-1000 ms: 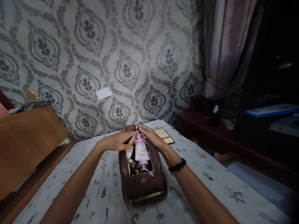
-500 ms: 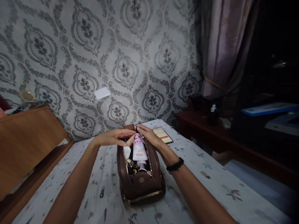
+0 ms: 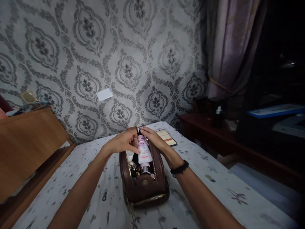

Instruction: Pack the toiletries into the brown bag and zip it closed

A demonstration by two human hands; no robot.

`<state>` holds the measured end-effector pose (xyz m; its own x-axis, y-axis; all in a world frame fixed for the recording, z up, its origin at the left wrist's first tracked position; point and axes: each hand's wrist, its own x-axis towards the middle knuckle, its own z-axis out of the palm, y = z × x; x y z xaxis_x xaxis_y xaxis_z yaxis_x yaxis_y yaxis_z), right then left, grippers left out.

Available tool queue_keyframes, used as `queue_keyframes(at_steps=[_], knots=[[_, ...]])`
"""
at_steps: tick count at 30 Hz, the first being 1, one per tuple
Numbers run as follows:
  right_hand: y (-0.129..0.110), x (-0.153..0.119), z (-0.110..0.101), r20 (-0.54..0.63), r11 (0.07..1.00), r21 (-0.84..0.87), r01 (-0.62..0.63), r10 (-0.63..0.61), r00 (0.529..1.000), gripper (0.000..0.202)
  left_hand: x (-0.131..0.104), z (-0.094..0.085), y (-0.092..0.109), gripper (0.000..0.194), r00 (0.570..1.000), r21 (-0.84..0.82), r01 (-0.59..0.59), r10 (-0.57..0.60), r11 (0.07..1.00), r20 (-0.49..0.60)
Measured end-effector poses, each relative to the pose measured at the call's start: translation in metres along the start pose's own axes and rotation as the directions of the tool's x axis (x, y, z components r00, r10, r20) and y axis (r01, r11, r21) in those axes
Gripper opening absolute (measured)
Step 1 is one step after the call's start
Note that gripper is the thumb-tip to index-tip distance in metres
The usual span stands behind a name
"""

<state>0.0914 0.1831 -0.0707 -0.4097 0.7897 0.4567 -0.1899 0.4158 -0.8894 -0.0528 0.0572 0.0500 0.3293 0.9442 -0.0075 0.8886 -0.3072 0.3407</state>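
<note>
A brown zippered cosmetics bag [image 3: 133,191] lies on the bed with its top unzipped. Inside, a white and pink tube [image 3: 145,155] rests over a silver-capped bottle [image 3: 145,168], beside a white jar [image 3: 130,155] and several small items. My left hand [image 3: 122,141] reaches over the bag's left edge, its thumb stretched to the tube's side and its other fingers bent, partly hidden. I see nothing held in it. My right hand [image 3: 152,138] lies along the right rim near the far end, fingers stretched out, touching the bag.
Just right of the bag is a phone [image 3: 169,138] with a lit screen. The patterned bed sheet [image 3: 205,197] spreads under everything. A wooden panel [image 3: 30,143] borders the left, a dark red shelf [image 3: 190,120] with a pump bottle [image 3: 218,116] the right. Wallpapered wall stands behind.
My left hand has moved right and down over the opening, its thumb now at the tube and its fingers more bent. The tube has shifted slightly right. My right hand stays nearly still.
</note>
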Motion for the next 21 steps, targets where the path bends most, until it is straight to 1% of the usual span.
queue_keyframes(at_steps=[3,7,9,12,13,16,18,21], knots=[[-0.002,-0.001,0.000,0.003,1.000,0.002,0.006,-0.006,1.000,0.050,0.001,0.000,0.003,0.040,1.000,0.064,-0.007,0.008,0.998,-0.009],[-0.003,-0.001,-0.001,0.006,1.000,-0.003,-0.002,0.002,1.000,0.050,-0.002,0.000,0.000,0.039,0.999,0.083,-0.036,0.036,0.996,-0.004],[-0.004,-0.001,-0.001,0.008,1.000,-0.006,-0.004,0.004,1.000,0.050,-0.005,0.001,-0.003,0.043,0.999,0.074,-0.036,0.037,0.997,-0.006],[-0.004,-0.001,-0.001,0.006,1.000,-0.009,-0.006,0.006,1.000,0.049,-0.009,0.004,-0.004,0.053,0.998,0.004,-0.061,0.061,0.998,-0.028],[-0.005,-0.002,-0.001,0.006,1.000,-0.011,-0.005,0.005,1.000,0.050,-0.010,0.005,-0.004,0.052,0.997,-0.022,-0.069,0.068,0.997,-0.040],[-0.005,-0.002,-0.002,0.008,1.000,-0.015,-0.004,0.004,1.000,0.050,-0.012,0.009,0.002,0.037,0.997,-0.054,-0.055,0.052,0.997,-0.061],[-0.005,-0.002,-0.003,0.009,1.000,-0.016,-0.007,0.007,1.000,0.050,-0.012,0.011,0.006,0.032,0.997,-0.020,-0.032,0.030,0.999,-0.073],[-0.005,-0.002,-0.003,0.009,1.000,-0.016,-0.016,0.016,1.000,0.048,-0.014,0.013,0.011,0.032,0.996,0.062,-0.009,0.014,0.998,-0.087]])
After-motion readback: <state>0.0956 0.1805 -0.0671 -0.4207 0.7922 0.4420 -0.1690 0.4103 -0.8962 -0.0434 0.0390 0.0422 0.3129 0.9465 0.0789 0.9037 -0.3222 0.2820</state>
